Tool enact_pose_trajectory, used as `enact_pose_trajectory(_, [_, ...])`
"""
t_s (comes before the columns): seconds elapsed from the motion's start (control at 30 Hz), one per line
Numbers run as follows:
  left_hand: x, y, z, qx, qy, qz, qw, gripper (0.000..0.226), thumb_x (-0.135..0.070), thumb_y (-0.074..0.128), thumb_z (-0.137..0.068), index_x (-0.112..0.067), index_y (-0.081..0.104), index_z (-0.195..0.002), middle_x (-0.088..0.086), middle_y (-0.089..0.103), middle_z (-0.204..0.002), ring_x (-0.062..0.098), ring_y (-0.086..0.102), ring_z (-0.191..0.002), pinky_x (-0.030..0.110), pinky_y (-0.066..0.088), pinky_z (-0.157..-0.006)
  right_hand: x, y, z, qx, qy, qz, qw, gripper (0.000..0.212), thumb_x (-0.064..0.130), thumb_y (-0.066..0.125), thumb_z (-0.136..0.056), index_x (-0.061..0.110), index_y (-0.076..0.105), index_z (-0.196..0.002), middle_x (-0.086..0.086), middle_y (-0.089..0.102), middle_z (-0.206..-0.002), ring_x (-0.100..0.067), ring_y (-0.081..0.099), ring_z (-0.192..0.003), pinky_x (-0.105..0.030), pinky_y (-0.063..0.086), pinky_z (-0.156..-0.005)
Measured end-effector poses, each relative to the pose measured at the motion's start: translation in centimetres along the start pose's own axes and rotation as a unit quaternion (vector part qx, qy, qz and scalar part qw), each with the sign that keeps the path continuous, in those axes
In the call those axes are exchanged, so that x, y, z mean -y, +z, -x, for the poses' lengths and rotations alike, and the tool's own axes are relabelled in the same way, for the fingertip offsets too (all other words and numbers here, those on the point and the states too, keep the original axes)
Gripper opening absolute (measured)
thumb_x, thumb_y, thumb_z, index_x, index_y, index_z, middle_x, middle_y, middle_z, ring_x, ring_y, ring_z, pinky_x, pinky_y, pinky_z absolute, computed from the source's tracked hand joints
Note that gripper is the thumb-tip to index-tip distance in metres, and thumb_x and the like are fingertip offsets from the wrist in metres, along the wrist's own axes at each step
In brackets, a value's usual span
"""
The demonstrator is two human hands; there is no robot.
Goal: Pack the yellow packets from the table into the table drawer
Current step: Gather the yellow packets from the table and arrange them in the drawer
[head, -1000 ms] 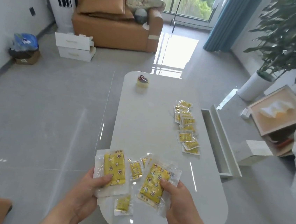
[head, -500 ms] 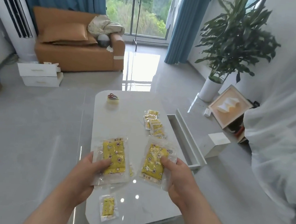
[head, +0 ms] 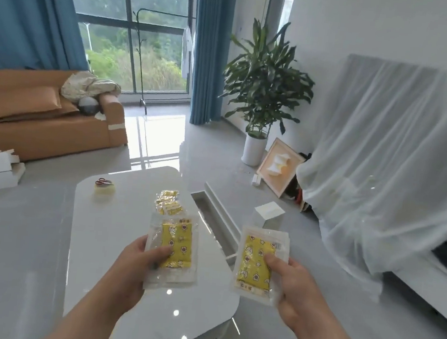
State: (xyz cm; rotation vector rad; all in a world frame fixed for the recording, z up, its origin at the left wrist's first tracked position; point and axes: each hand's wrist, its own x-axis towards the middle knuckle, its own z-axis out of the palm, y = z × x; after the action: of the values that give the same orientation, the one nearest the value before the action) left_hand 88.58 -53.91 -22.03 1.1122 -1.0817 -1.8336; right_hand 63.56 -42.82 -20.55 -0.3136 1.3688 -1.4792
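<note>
Head view. The left hand [head: 134, 267] grips one large yellow packet [head: 174, 249], thumb across its face and fingers behind, above the table [head: 93, 238]. The right hand [head: 296, 290] grips a second large packet [head: 259, 267] the same way, past the table's right edge near the close end of the open drawer [head: 219, 209]. Both packets are clear of the surface and roughly upright.

Handling assessment: each packet is a yellow insert in a clear plastic sleeve with a wide sealed border. They look light, thin and flexible, and likely slick. A pinch over the yellow middle appears more secure than one on the clear border, which could crumple or slip. Breakage risk looks low, and the contents cannot be identified.

Count:
- Large packets in hand: two, one per hand. The left packet's sleeve edges look doubled, so a second packet behind it cannot be ruled out.
- Smaller yellow packets [head: 168, 202]: one overlapping pile on the table beside the drawer. There are several, but they cannot be counted.
- Drawers open: one. No packet is visible in the part of its interior that shows.
- Other items on the table: one tape roll [head: 103, 187] with what look like scissors on top.
</note>
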Motion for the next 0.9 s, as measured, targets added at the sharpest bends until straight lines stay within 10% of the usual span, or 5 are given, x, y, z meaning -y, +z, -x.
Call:
enact_pose_trajectory(0.57, [4.7, 26.8, -6.2, 0.118, -0.032, -0.035, 0.992, 0.025, 0.001, 0.062, -0.089, -0.001, 0.061, -0.113, 0.022, 0.074, -0.101, 0.037, 0.072, -0.085, 0.047, 0.056, -0.082, 10.4, -23.4, -0.2, -0.153, -0.067, -0.054, 0.984, 0.012, 0.000, 0.063, -0.092, 0.000, 0.069, -0.103, -0.018, 0.078, -0.096, -0.034, 0.076, -0.085, -0.052, 0.060, -0.072])
enact_pose_trajectory(0.77, [5.6, 32.4, -14.7, 0.111, -0.047, -0.029, 0.992, 0.028, -0.001, 0.063, -0.089, -0.002, 0.060, -0.117, 0.018, 0.075, -0.100, 0.032, 0.074, -0.080, 0.036, 0.061, -0.063, 14.8, -26.8, -8.0, -0.156, -0.054, -0.045, 0.985, 0.017, 0.000, 0.064, -0.092, 0.000, 0.069, -0.108, -0.019, 0.077, -0.100, -0.038, 0.074, -0.094, -0.061, 0.057, -0.083])
enact_pose_trajectory(0.9, [5.2, 35.8, -20.5, 0.090, -0.056, -0.027, 0.994, 0.025, -0.001, 0.062, -0.089, -0.002, 0.060, -0.115, 0.017, 0.075, -0.097, 0.032, 0.074, -0.077, 0.047, 0.055, -0.081, 18.5, -28.5, -13.8, -0.161, -0.036, -0.037, 0.986, 0.015, 0.000, 0.063, -0.092, 0.001, 0.068, -0.106, -0.018, 0.077, -0.099, -0.037, 0.074, -0.095, -0.057, 0.058, -0.079])
